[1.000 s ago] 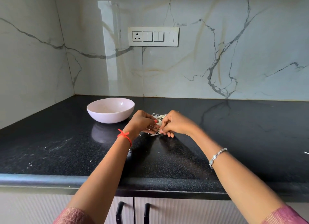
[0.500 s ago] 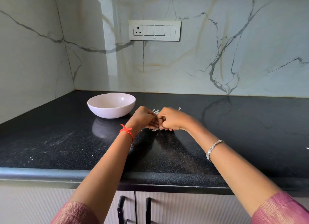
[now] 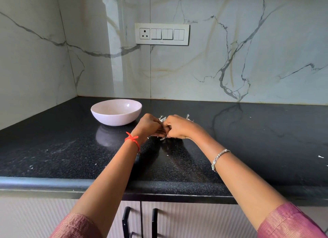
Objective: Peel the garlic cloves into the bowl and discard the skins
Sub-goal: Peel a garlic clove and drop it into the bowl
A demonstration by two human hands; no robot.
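The bowl [image 3: 116, 113] stands just left of the left hand [image 3: 150, 125]. Garlic skins [image 3: 161, 118] lie behind the right hand [image 3: 177, 126]. Open countertop [image 3: 257, 140] stretches rightward.

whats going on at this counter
A person seems to be peeling garlic over the black countertop. The left hand and right hand meet, fingers curled round what is probably a garlic clove, hidden between them. Papery skins lie on the counter just behind the hands. A pale bowl stands to the left, apart from the hands; no cloves show in the part visible.
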